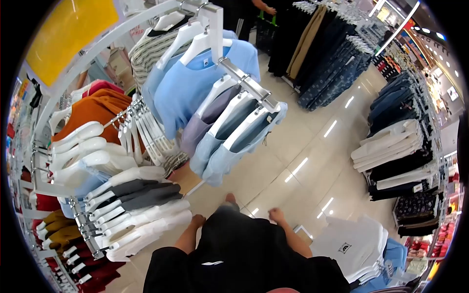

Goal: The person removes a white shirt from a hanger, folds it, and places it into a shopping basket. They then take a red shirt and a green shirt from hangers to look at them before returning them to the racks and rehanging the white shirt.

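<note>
My left hand [198,221] hangs low beside my body, near the white and grey tops [151,198] on the rack's lower arm. Its fingers are too small and turned away to make out. On the other side my right hand [277,215] is held over the floor with its fingers curled in, and nothing shows in it. Ahead, light blue tops [207,73] and pale denim garments [232,141] hang on white hangers from a metal arm [246,83]. Neither hand touches a garment.
An orange top [93,115] and bare white hangers [141,129] hang at the left. Trousers [332,73] and stacked jeans [391,107] line the aisle's right side, above a shiny tiled floor [293,151]. Near my right elbow hangs a white T-shirt [347,239]. Another person's hand [268,10] is near a black basket [266,36].
</note>
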Demonstrator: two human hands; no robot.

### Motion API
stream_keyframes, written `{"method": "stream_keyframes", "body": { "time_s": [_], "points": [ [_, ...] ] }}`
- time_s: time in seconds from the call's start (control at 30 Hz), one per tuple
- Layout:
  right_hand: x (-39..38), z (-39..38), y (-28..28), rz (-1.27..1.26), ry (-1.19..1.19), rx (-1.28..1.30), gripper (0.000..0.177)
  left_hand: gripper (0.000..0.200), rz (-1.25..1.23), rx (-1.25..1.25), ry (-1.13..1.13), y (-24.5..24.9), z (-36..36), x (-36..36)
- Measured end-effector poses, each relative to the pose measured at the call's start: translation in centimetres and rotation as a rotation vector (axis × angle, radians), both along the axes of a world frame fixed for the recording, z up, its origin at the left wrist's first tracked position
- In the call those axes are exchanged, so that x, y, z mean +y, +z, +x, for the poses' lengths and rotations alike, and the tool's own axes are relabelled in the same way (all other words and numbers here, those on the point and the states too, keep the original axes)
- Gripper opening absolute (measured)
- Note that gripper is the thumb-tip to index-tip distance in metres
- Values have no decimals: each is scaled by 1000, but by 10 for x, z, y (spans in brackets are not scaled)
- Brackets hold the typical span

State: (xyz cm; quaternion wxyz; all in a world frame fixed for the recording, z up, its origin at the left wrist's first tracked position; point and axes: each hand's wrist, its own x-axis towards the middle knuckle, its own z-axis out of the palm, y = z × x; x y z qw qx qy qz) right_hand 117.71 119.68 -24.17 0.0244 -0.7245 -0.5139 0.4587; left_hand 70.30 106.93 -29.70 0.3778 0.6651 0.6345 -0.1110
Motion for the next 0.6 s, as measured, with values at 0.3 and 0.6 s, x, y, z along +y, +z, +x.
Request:
{"method": "stream_keyframes", "body": {
  "time_s": [0.3, 0.6],
  "points": [
    [234, -86, 231, 749, -257, 476, 19, 35, 130, -506, 910, 94, 62, 117],
    [316, -131, 421, 1097, 580, 553, 42, 30, 426, -350, 425, 314, 119, 160]
  ]
}}
